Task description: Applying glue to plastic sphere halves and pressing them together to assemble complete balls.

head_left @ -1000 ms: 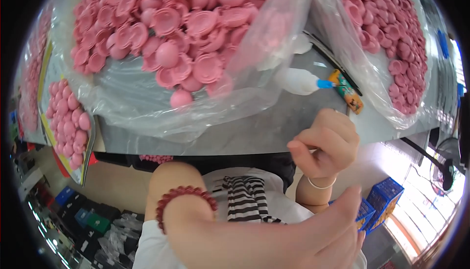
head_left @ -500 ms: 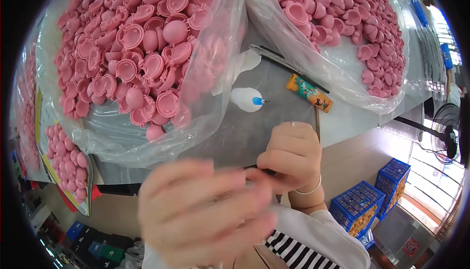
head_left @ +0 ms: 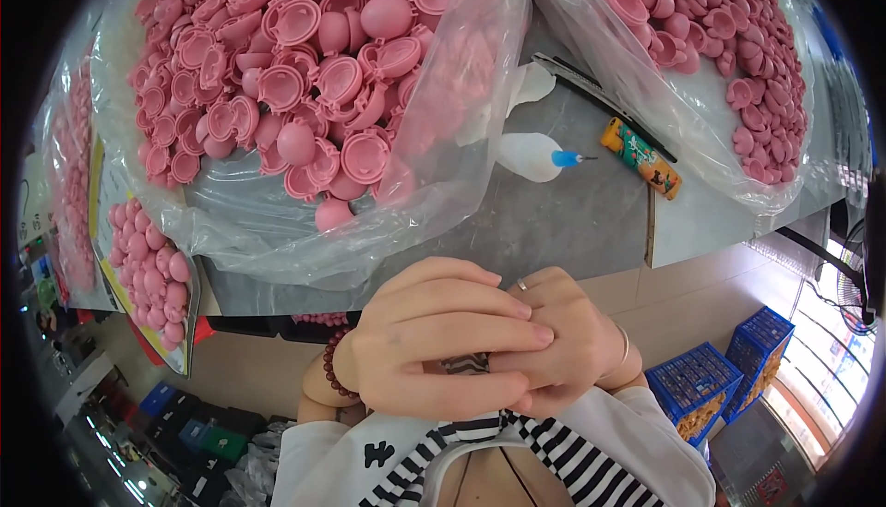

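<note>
In front of my body my two hands meet, just off the near edge of the grey tabletop point(head_left: 554, 239). My left hand point(head_left: 434, 336) lies over the right with its fingers stretched out, and its thumb is hidden. Curled beneath it is my right hand point(head_left: 572, 345), with its fingertips covered; whether something sits between them I cannot make out. Beyond the hands lies a white squeeze bottle point(head_left: 528, 156) with a blue, needle-tipped nozzle. To its right rests an orange and green patterned lighter-like object point(head_left: 641, 158), beside a dark thin bar point(head_left: 604, 101).
A clear plastic bag point(head_left: 277, 253) heaped with pink hinged ball shells point(head_left: 341, 83) spreads at left. Another bag point(head_left: 637, 69) of pink shells lies at right. Closed pink balls point(head_left: 152, 272) fill a tray at far left. Blue crates point(head_left: 692, 382) stand on the floor at right.
My left hand, blurred and raised before, has come to rest over my right hand. The view has shifted, so the table things appear farther right and higher.
</note>
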Motion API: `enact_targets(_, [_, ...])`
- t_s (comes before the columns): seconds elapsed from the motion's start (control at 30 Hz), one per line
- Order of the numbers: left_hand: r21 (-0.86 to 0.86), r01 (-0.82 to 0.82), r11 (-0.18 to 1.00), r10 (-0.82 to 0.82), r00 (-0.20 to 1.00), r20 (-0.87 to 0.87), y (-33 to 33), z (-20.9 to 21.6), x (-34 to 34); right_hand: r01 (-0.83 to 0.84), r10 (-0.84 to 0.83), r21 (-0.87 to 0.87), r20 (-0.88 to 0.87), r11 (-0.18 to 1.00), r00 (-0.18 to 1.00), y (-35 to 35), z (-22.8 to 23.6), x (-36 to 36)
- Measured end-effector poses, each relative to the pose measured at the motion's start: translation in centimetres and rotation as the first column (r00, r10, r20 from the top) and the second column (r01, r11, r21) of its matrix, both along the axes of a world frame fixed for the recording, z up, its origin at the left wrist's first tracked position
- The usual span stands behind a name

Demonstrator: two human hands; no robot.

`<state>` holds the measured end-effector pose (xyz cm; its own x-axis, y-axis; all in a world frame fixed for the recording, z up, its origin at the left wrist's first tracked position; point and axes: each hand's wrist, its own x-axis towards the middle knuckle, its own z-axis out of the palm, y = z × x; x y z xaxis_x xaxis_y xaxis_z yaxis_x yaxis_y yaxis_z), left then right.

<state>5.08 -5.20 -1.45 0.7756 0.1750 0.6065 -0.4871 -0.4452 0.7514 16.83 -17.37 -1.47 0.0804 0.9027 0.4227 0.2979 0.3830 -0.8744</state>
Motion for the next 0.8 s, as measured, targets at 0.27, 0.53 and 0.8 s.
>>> enact_targets(0.27, [-0.145,-0.036,0.989,0.044,0.998,0.05,-0.4,-0.4,-0.2,0.005,-0.005,0.002,0.035,1.0,0.999,0.4,0.5,0.1])
enact_targets(0.53, [-0.099,-0.031,0.995,0.032,0.999,0.007,-0.1,-0.1,-0.4,-0.046,0.046,-0.048,0.004,0.998,0.999,0.3,0.4,-0.4])
enact_targets(0.8, [-0.263,0.161,0.951,-0.18,0.982,-0.05,-0.3,-0.8,-0.2,0.003,-0.004,-0.023,-0.062,1.0,0.998,0.2,0.3,-0.9])
